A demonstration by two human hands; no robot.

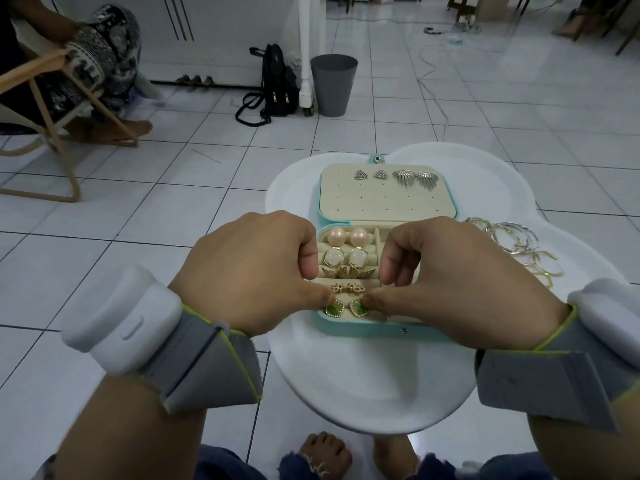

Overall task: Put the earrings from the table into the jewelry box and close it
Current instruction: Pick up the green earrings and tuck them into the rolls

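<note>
A teal jewelry box point(372, 330) lies open on the white cloud-shaped table point(374, 386). Its cream lid point(381, 199) carries two pairs of silver earrings. The ring rolls below hold pearl, white stone and gold pairs. My left hand point(249, 271) pinches the left green earring point(333, 310) in the front row. My right hand point(446, 278) pinches the right green earring point(358, 307) beside it. Both thumbs press down on these earrings. A pile of hoop earrings point(519, 247) rests on the table right of the box.
Grey wrist bands with white units sit on both forearms. My bare feet point(325, 452) show under the table's near edge. Far off on the tiled floor stand a grey bin point(333, 85), a black backpack point(277, 81) and a wooden chair point(52, 133) with a person.
</note>
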